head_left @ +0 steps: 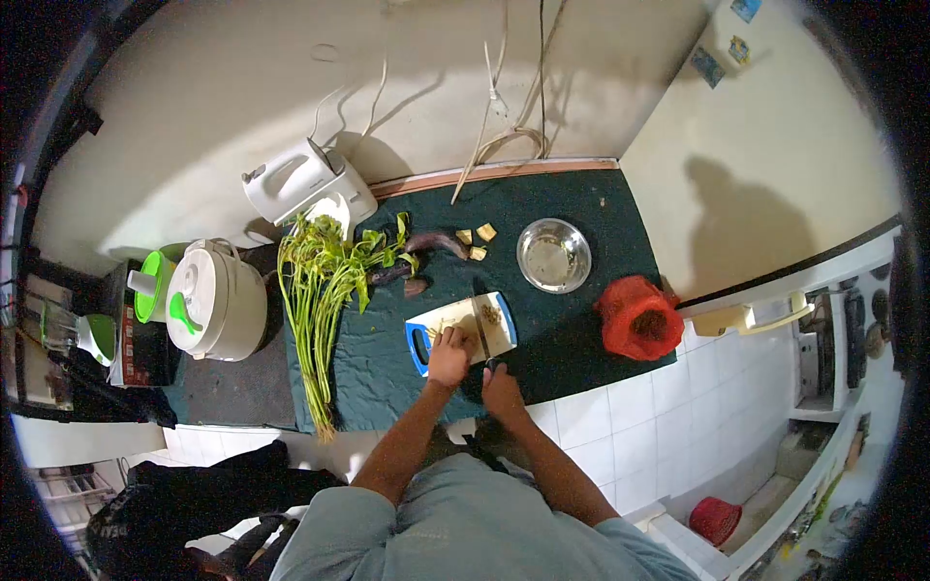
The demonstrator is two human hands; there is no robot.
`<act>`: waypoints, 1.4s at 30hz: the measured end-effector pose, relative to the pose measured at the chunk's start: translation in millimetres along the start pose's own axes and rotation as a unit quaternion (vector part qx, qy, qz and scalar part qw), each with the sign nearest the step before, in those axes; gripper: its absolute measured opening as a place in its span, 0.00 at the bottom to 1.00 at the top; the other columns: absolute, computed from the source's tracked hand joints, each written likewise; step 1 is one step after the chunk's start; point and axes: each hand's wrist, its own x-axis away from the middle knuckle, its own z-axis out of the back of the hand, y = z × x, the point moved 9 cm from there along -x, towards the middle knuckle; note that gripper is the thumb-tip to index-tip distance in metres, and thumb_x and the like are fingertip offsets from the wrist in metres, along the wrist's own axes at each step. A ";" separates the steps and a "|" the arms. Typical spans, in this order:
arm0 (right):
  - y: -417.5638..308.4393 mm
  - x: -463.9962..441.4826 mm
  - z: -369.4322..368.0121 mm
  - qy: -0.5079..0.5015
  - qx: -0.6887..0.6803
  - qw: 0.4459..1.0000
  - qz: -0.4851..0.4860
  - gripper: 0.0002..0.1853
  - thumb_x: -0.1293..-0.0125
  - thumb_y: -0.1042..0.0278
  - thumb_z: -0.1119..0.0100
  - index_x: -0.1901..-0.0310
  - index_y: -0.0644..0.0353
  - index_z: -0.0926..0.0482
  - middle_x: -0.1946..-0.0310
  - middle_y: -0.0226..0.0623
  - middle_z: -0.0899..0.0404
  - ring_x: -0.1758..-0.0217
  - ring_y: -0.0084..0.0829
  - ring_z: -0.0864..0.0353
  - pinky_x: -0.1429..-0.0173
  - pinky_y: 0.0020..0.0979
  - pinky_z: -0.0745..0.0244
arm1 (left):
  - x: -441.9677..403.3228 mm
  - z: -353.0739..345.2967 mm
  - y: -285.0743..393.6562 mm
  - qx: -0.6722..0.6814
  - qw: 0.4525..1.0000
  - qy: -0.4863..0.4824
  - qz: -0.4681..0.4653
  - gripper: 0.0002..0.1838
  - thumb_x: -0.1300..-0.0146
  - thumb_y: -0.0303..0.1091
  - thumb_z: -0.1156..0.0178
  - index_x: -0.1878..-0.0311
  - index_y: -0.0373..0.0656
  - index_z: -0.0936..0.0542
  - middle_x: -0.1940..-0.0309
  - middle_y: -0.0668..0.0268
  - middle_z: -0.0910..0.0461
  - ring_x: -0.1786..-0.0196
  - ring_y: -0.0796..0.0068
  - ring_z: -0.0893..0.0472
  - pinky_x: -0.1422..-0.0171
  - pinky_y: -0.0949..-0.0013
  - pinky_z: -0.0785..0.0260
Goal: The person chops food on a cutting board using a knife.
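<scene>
On a white cutting board [499, 334] with a blue edge, my left hand [449, 358] presses its bent fingers down on pale thin vegetable strips [438, 327]. My right hand [501, 385] grips a knife [481, 324] by its dark handle. The blade points away from me across the board, just right of my left fingers. Small chopped pieces [491, 314] lie on the board to the right of the blade. Beyond the board are a dark purple eggplant [436, 241] and several pale yellowish chunks [485, 232].
Long-stemmed leafy greens [325, 310] lie left of the board. A metal bowl [553, 256] and a red plastic bag [639, 318] stand to the right. A rice cooker [218, 298] and a white mixer [308, 181] are at the left. Dark green cloth [581, 339] covers the counter.
</scene>
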 end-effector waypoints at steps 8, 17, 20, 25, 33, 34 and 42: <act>-15.0 -9.1 22.3 0.074 0.043 0.984 0.156 0.20 0.26 0.58 0.54 0.59 0.74 0.31 0.74 0.61 0.21 0.72 0.59 0.19 0.66 0.52 0.22 | -4.7 -6.5 3.8 -0.004 0.999 -0.008 0.051 0.13 0.44 0.34 0.43 0.56 0.45 0.18 0.55 0.61 0.24 0.47 0.58 0.27 0.42 0.56 0.32; -4.9 -6.8 6.5 0.018 -0.041 0.999 0.012 0.19 0.27 0.57 0.54 0.54 0.71 0.32 0.71 0.62 0.21 0.65 0.60 0.18 0.61 0.55 0.23 | -4.6 -1.0 -3.5 -0.026 0.997 -0.051 0.054 0.13 0.40 0.36 0.45 0.55 0.45 0.17 0.55 0.61 0.24 0.45 0.56 0.28 0.42 0.54 0.33; -11.8 -7.9 20.3 -0.001 -0.023 1.000 -0.014 0.20 0.26 0.55 0.55 0.55 0.70 0.32 0.69 0.63 0.20 0.64 0.62 0.18 0.59 0.56 0.23 | 0.0 -7.9 -15.2 -0.079 0.994 -0.056 0.054 0.13 0.39 0.38 0.45 0.56 0.46 0.16 0.55 0.60 0.24 0.45 0.56 0.28 0.42 0.53 0.33; -5.9 1.1 6.6 -0.012 -0.027 0.999 -0.024 0.20 0.26 0.54 0.55 0.55 0.70 0.31 0.69 0.65 0.20 0.64 0.63 0.19 0.59 0.56 0.23 | -5.5 -2.7 -20.1 -0.022 0.996 -0.062 0.059 0.14 0.40 0.40 0.42 0.58 0.43 0.16 0.54 0.58 0.25 0.45 0.56 0.29 0.43 0.54 0.33; -18.9 -1.4 16.6 -0.021 -0.013 0.999 -0.036 0.22 0.26 0.53 0.56 0.54 0.71 0.31 0.63 0.68 0.22 0.58 0.64 0.20 0.52 0.58 0.25 | -5.9 -24.0 -38.9 -0.097 0.975 -0.199 0.015 0.13 0.39 0.40 0.44 0.55 0.53 0.15 0.49 0.58 0.26 0.42 0.56 0.30 0.45 0.54 0.33; -21.8 0.6 16.7 -0.016 -0.012 0.999 -0.037 0.22 0.26 0.53 0.56 0.54 0.71 0.31 0.63 0.68 0.22 0.58 0.64 0.20 0.52 0.58 0.25 | -5.8 -21.3 -38.5 -0.096 0.976 -0.196 0.011 0.13 0.39 0.40 0.44 0.55 0.53 0.15 0.49 0.58 0.26 0.42 0.56 0.30 0.45 0.54 0.33; -15.9 7.0 0.5 -0.033 -0.026 0.993 -0.109 0.22 0.27 0.53 0.55 0.51 0.70 0.32 0.62 0.67 0.21 0.56 0.65 0.20 0.50 0.58 0.26 | -0.9 -18.8 -32.5 -0.108 0.978 -0.180 -0.015 0.16 0.37 0.41 0.47 0.49 0.52 0.17 0.45 0.54 0.27 0.42 0.55 0.31 0.46 0.52 0.33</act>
